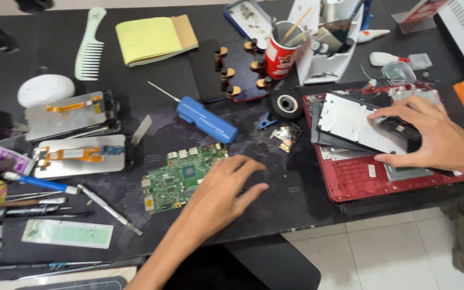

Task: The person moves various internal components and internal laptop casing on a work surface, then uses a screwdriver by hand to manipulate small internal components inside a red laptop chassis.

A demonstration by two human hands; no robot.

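Here the right hand [428, 137] grips a silver metal plate [350, 122] by its edge, fingers spread, over the opened red laptop base [361, 180] at the right of the dark table [296, 188]. The left hand [224, 188] lies flat and loose, holding nothing, its wrist side touching a green circuit board [181, 178]. Just beyond the board lies a blue screwdriver [206, 119].

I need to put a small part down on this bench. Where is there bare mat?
Bare mat lies between the green circuit board and the red laptop base, by the left hand, and between the comb and blue screwdriver. The left edge and the back by the red cup are crowded.
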